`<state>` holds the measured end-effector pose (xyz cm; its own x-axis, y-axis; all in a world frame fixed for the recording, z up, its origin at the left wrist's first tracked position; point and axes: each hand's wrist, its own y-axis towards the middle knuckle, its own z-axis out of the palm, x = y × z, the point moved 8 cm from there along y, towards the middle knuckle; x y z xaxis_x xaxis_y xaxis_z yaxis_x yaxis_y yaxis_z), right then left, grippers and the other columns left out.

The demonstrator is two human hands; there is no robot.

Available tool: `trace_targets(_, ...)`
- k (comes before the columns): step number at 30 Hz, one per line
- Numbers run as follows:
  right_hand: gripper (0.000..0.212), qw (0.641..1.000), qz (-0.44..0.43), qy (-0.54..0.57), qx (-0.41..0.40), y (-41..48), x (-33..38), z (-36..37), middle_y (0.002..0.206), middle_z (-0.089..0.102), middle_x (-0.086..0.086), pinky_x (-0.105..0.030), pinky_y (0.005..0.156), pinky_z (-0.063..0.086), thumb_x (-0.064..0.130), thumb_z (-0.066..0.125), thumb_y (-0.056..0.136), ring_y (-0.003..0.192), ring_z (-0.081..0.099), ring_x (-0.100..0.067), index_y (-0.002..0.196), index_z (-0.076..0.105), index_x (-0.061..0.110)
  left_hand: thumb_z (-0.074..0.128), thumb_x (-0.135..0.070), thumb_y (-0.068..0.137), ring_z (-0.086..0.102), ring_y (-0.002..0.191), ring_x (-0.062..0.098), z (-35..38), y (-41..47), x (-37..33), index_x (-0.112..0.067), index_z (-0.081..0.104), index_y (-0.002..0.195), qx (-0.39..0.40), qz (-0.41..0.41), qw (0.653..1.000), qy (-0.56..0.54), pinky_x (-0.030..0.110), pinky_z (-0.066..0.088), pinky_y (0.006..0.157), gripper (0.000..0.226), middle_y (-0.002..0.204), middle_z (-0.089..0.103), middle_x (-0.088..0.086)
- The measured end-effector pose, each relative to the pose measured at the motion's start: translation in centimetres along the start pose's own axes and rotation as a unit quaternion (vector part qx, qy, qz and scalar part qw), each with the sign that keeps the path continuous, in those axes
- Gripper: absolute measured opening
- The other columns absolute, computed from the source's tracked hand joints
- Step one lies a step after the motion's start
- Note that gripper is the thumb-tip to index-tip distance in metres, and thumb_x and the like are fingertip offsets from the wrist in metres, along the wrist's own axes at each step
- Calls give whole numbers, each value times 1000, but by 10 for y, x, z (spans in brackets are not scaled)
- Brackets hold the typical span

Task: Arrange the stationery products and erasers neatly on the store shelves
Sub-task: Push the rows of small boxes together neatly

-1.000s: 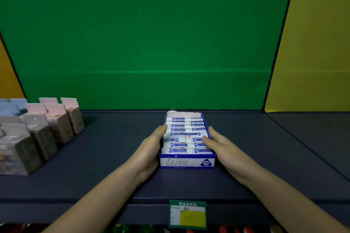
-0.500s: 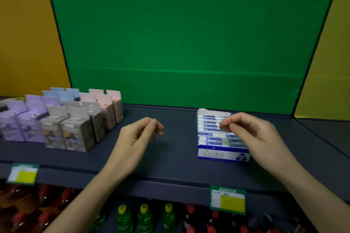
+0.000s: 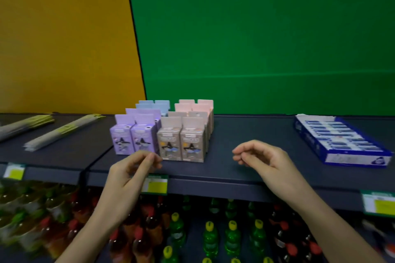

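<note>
Green bottles [image 3: 210,239] with yellow caps stand on the lower shelf at the bottom of the view, with red-capped darker ones on either side. Above them, a green and yellow price tag [image 3: 155,184] hangs on the front edge of the dark grey shelf [image 3: 245,134].

Over that edge the left hand [image 3: 130,175] hovers with its fingers loosely curled and thumb close to the fingertips, holding nothing. It is just in front of the purple boxes [image 3: 132,142]. The right hand [image 3: 265,162] hovers further right over bare shelf, also loosely curled and empty.

Small upright cartons stand in a tight block of four columns. Purple ones fill the front left and beige boxes [image 3: 181,145] the front right, each with a dark witch-hat figure printed on the face. Blue boxes [image 3: 154,104] and pink boxes [image 3: 194,105] line up behind them.

Well apart, at the far right, lies the eraser tray [image 3: 342,141], a blue and white open carton packed with two rows of white erasers in blue-striped sleeves. At the far left, two flat packs [image 3: 62,132] lie slanted on the shelf; their contents are too blurred to tell.

Behind everything rise a green wall [image 3: 256,38] and a yellow wall [image 3: 64,38].
</note>
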<state>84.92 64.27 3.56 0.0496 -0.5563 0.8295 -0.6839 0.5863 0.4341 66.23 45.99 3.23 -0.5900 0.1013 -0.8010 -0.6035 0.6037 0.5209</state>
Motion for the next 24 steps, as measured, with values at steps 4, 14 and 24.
trace_targets(4,23,999,28,-10,-15,13,-2,32,92,71,4,-7,74,46,4,55,88,84,64,-1,91,65,25,57,-35,86,65,77,3,-31,8,18,-17,66,78,-5,-20,1000,0,24,49,77,22,82,71,-5)
trace_targets(14,47,989,126,50,-64,46,-26,69,144,37,14,1,83,30,25,43,96,123,33,5,142,32,27,54,-51,82,43,121,-7,-4,36,40,-38,41,131,46,-52,998,-11,27,36,103,52,130,48,-21)
trace_targets(24,67,974,177,99,-99,55,-36,92,141,25,31,-26,116,14,60,33,82,134,23,7,144,22,40,41,-55,76,11,131,-13,31,37,43,-41,-3,144,160,-128,978,-47,15,14,106,82,143,7,-35)
